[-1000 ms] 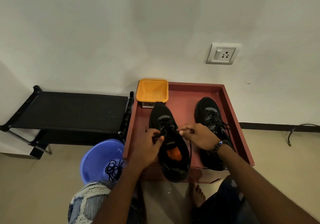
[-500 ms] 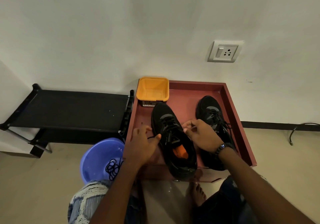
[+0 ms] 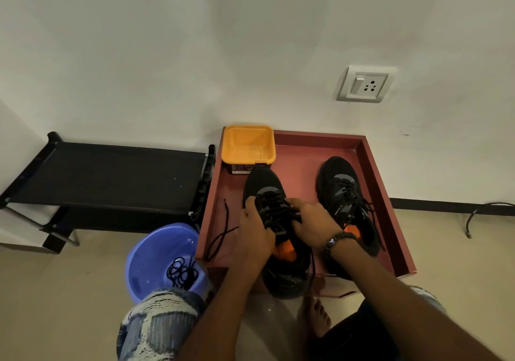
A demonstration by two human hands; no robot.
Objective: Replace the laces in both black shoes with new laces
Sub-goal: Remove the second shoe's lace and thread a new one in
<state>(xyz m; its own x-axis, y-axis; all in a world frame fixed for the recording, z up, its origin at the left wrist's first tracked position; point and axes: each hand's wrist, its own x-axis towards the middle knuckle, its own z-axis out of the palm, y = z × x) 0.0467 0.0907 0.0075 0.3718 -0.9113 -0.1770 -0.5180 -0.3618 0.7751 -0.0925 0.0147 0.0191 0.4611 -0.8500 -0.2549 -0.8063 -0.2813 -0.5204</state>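
Shoe (image 3: 274, 221) on the left of the red tray (image 3: 374, 193) is now clasped over its lacing by left hand (image 3: 255, 231) and right hand (image 3: 313, 225), lace end (image 3: 223, 232) released onto the tray, suggesting tightening has replaced threading

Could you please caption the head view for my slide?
Both hands, left and right, grip the near shoe on a red tray.

- both hands come off the lace ends and now grip the near shoe (image 3: 274, 221) itself, left hand (image 3: 255, 235) at its 9 o'clock side, right hand (image 3: 313, 225) at 3 o'clock
- loose lace end (image 3: 223, 231) now trails on the tray (image 3: 376, 193) floor off to 9 o'clock
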